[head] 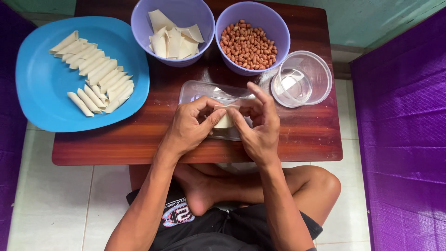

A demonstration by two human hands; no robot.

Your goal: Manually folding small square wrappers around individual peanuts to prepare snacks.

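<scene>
On the left of the wooden desk (139,144) a blue plate (42,88) carries the finished rolls (95,76) in neat rows, probably kept flat and apart so they do not stick. Behind the hands stand a purple bowl of cut wrappers (174,39) and a purple bowl of peanuts (248,44), both within easy reach, and a clear round container (302,76) at the right. In the middle, over a clear flat tray (195,90), the left hand (188,128) and the right hand (260,125) meet, their fingers closed lightly around one pale wrapper piece (225,121), pinched from both sides, seemingly to keep it rolled.
</scene>
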